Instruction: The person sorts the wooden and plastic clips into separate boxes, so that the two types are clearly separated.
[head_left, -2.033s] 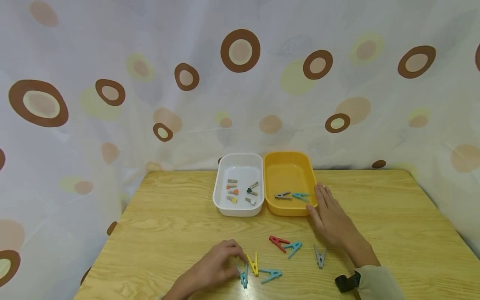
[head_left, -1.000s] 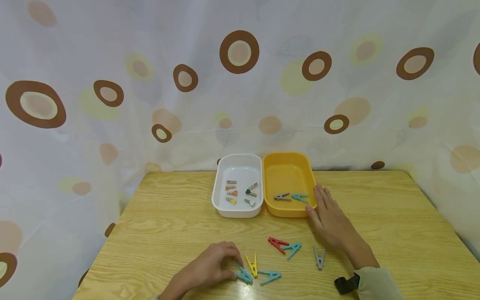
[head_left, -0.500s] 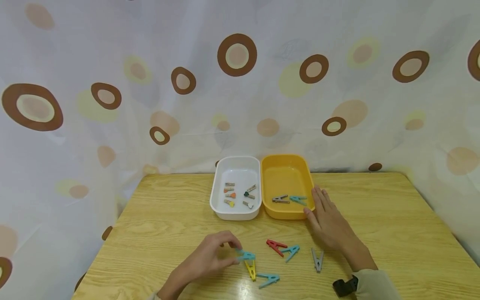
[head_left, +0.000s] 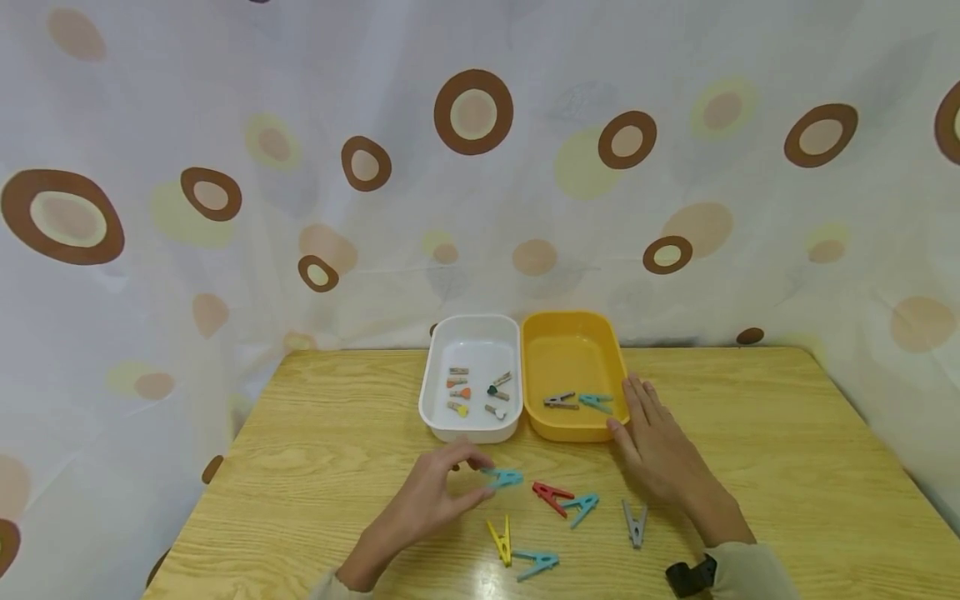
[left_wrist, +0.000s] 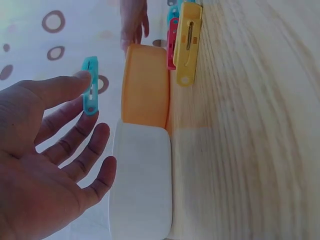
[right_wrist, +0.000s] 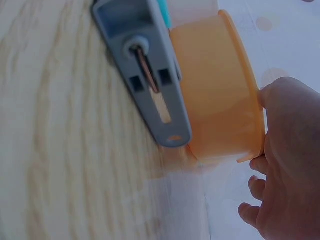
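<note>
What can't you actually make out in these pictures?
- Small clips in the white tray: head view, too small to tell their shapes.
- Right hand: right wrist view cuts it off at the frame edge; whether it touches the yellow tray is unclear.
- Blue peg pinched by the left hand: the fingertips hide its gripped end in both views.

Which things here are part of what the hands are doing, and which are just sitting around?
In use:
left hand, pinching a blue peg
right hand, flat against the yellow tray
loose pegs on the table: red, blue, grey, yellow

Lying about:
white tray with small wooden clips
curtain
</note>
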